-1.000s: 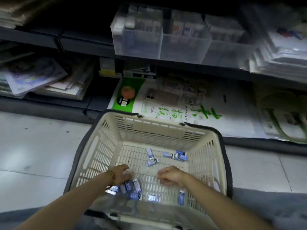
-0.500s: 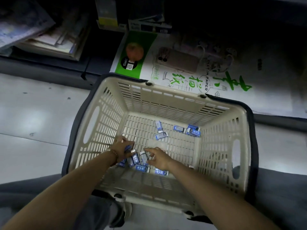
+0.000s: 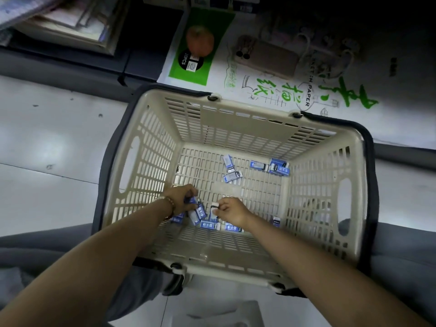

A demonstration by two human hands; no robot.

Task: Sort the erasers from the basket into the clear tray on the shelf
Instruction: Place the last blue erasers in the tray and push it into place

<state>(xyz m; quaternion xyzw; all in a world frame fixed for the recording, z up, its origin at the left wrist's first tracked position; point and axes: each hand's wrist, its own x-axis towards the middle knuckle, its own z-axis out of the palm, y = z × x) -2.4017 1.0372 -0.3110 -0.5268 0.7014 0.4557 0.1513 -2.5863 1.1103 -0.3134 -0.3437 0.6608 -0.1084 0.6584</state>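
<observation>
A cream plastic basket (image 3: 151, 147) with dark handles stands on the floor below me. Several small blue-and-white erasers lie on its slotted bottom: a loose group at the far side (image 3: 269, 165) and a cluster near the front wall (image 3: 208, 224). My left hand (image 3: 180, 197) is down in the basket, its fingers curled round a few erasers. Just to its right, my right hand (image 3: 230, 210) pinches one eraser (image 3: 214, 205) between thumb and fingers. The clear tray is out of view.
Behind the basket, a low dark shelf holds a large pack of sketch paper (image 3: 295, 74) with green lettering. Stacks of paper pads (image 3: 70, 22) lie on the shelf at the left. Pale floor tiles (image 3: 47, 149) spread to the left.
My head has tilted down, so the upper shelf with the clear trays has left the view. Both hands have closed in on the erasers near the basket's front and taken hold of some.
</observation>
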